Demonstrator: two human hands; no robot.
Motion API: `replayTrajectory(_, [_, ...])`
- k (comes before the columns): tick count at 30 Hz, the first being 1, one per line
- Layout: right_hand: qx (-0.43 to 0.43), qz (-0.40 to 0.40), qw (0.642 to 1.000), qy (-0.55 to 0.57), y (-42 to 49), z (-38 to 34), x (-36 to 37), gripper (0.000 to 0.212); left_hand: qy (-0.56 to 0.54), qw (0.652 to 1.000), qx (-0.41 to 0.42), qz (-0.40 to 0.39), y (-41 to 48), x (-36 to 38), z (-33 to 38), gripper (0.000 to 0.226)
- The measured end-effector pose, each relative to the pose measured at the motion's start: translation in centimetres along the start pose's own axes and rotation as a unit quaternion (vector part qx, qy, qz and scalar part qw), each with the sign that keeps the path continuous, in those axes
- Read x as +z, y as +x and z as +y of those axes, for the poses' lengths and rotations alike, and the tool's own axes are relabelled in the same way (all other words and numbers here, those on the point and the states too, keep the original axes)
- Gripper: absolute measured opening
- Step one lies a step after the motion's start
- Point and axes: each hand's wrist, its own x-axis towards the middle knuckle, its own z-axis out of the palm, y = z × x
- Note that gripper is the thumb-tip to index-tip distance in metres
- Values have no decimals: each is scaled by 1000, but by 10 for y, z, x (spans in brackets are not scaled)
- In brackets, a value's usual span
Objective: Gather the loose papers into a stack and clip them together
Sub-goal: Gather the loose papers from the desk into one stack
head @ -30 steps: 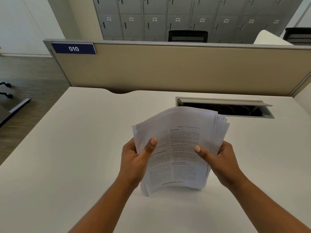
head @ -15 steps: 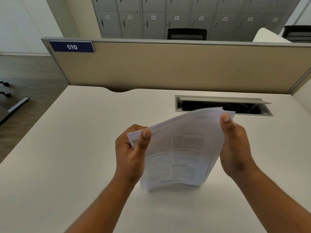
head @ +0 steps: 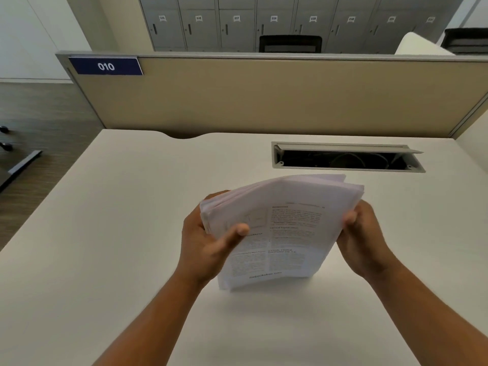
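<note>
A stack of printed white papers [head: 285,233] stands on its bottom edge on the white desk [head: 105,233], leaning away from me and bowed at the top. My left hand [head: 208,241] grips its left side, thumb across the front page. My right hand [head: 361,239] holds its right edge, thumb pressed on the front. The sheets' top edges are fanned slightly and sit nearly level. No clip is in view.
An open cable tray [head: 346,157] is sunk into the desk just behind the papers. A beige partition [head: 264,96] with a blue "010" label [head: 105,66] closes the desk's far edge. Grey lockers [head: 274,22] and a black chair stand beyond. Floor lies left.
My right hand has slid down from the stack's top right corner to its right edge. The sheets have drawn closer together, and the top bends further away from me.
</note>
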Motion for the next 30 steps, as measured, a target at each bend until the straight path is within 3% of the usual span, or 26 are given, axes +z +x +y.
replayTrajectory(2, [25,0,1000,-17,-6,13,-4,60,40,998,-54,-20,-5,1,-9,24])
replayTrajectory(5, [53,37,996,-65,-16,30,0,36,47,991,-128,-13,-15,6,-23,43])
replayTrajectory(10, [38,72,996,-47,-21,36,3,38,-20,989,-141,39,-18,12,-22,22])
replayTrajectory(13, [47,58,996,-48,-23,40,0,38,-12,990,-143,20,-21,12,-29,32])
replayTrajectory(17, [80,43,990,-103,-29,55,1,44,27,980,-196,2,-23,15,-42,25])
replayTrajectory(23, [43,58,990,-122,-31,57,0,52,-4,979,-201,-11,-25,13,-40,44])
replayTrajectory(30, [63,53,985,-149,-36,69,-1,48,3,972,-232,-17,-30,17,-51,38])
